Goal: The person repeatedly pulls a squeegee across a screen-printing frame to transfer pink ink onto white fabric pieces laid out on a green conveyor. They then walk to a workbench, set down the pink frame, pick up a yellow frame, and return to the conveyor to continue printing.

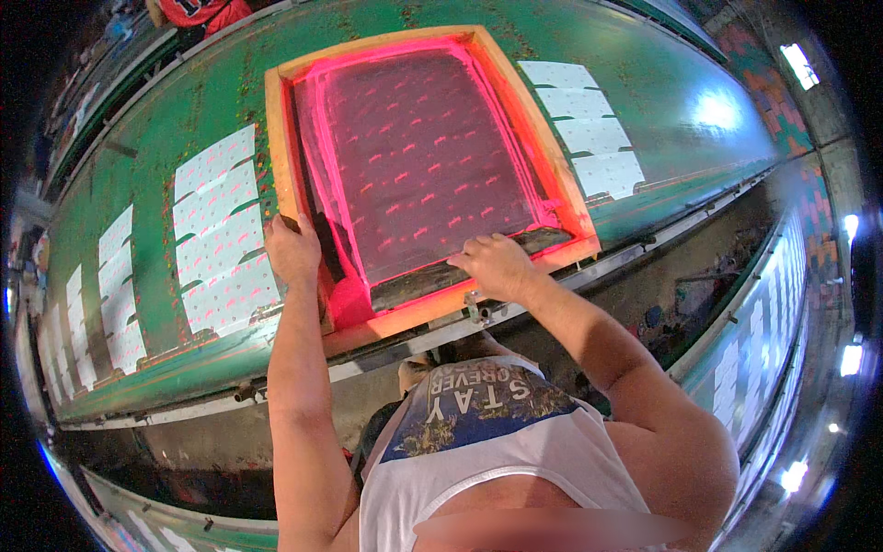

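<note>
A screen-printing frame [280, 152] of pale wood lies on the long green table [681, 138], its near end at the table's edge. Pink ink smears the inner borders of its dark mesh [423, 152], which carries rows of small pink marks. My left hand [292, 250] is closed around the frame's left rail, near its lower half. Across the near end of the mesh lies a dark squeegee [414, 287] with ink around it. My right hand [497, 265] grips it from above near its middle, fingers curled over and partly hiding it.
Printed white sheets [221, 248] lie in panels left of the frame; more white panels [589, 129] lie to its right. A metal rail [395, 348] with a small metal stop [475, 308] runs along the near edge. Someone in red [207, 14] is beyond the table. Another sheet-covered table [745, 359] is at right.
</note>
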`<state>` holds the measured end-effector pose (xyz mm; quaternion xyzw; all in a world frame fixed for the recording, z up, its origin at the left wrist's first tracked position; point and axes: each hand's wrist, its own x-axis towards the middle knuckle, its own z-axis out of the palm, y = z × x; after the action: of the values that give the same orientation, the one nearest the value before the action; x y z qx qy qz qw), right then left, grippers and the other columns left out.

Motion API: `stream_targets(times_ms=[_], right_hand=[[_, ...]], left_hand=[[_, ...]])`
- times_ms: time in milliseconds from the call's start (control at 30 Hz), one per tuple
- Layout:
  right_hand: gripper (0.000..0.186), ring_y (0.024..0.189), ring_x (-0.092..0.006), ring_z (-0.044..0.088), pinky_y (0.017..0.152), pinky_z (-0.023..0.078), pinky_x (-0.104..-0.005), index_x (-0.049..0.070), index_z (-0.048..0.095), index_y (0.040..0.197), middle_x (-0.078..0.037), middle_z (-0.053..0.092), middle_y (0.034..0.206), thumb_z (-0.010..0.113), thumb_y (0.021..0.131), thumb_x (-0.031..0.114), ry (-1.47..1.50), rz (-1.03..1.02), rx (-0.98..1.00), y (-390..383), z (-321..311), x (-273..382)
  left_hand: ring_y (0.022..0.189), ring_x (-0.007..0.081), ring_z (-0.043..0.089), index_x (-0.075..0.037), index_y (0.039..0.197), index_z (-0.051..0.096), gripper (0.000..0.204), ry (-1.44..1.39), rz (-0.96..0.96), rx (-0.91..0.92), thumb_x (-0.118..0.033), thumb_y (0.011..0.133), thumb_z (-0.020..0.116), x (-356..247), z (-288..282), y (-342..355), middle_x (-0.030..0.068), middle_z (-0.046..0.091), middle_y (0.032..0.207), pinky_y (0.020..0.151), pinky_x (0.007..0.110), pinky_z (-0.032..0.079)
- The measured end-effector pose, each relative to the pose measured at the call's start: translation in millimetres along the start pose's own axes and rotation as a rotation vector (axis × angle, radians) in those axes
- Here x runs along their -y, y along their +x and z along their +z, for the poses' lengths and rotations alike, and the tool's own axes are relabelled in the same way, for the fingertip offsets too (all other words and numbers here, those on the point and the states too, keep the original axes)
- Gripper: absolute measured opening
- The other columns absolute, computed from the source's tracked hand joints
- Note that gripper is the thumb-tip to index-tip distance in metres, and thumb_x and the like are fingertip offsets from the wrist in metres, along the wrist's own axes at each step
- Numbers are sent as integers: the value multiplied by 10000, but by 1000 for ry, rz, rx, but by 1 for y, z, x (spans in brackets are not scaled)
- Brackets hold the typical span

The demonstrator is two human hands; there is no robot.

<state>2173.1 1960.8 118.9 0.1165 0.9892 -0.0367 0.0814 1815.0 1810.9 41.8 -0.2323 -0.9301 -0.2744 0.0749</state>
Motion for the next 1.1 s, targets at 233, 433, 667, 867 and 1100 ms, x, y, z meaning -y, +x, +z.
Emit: stream_targets(times_ms=[233, 433, 667, 867, 1100], right_hand=[[728, 1339, -397, 630, 1138, 481, -552, 68, 719, 1431, -202, 703, 1373, 806, 907, 566, 139, -48, -196, -39, 22, 12], [521, 1408, -343, 618, 1175, 473, -546, 90, 759, 1349, -115, 715, 1419, 803, 954, 427, 468, -200, -297, -83, 26, -29], [420, 1354, -365, 657, 1171, 498, -548, 61, 782, 1301, -148, 734, 1377, 788, 883, 26, 514, 130, -706, -136, 39, -160], [622, 1354, -473, 611, 1206, 474, -567, 18, 624, 1516, -243, 644, 1489, 778, 913, 32, 556, 623, -569, -101, 51, -234], [928, 1408, -511, 569, 1211, 482, -558, 76, 378, 1707, -265, 626, 1512, 856, 917, 158, 554, 766, -365, -31, 50, -270]], left_hand=[[1162, 494, 717, 10, 1394, 645, 541, 137, -17, 37, -425, 1073, 655, 0, 7, 0, 271, 724, 1285, 985, 588, 593], [1120, 503, 749, -8, 1342, 658, 563, 249, -48, -24, -511, 1092, 621, -6, 11, -2, 275, 761, 1225, 942, 610, 607], [1059, 505, 767, -5, 1191, 717, 633, 407, -181, 78, -612, 1105, 560, -20, 9, 4, 276, 776, 1143, 901, 622, 614], [1068, 489, 759, 2, 1196, 742, 660, 360, -169, 103, -628, 1097, 571, -8, 12, 9, 273, 774, 1126, 932, 597, 603], [980, 468, 740, 35, 1145, 743, 626, 186, -222, 99, -568, 981, 789, 4, 14, 15, 264, 743, 1043, 883, 561, 583]])
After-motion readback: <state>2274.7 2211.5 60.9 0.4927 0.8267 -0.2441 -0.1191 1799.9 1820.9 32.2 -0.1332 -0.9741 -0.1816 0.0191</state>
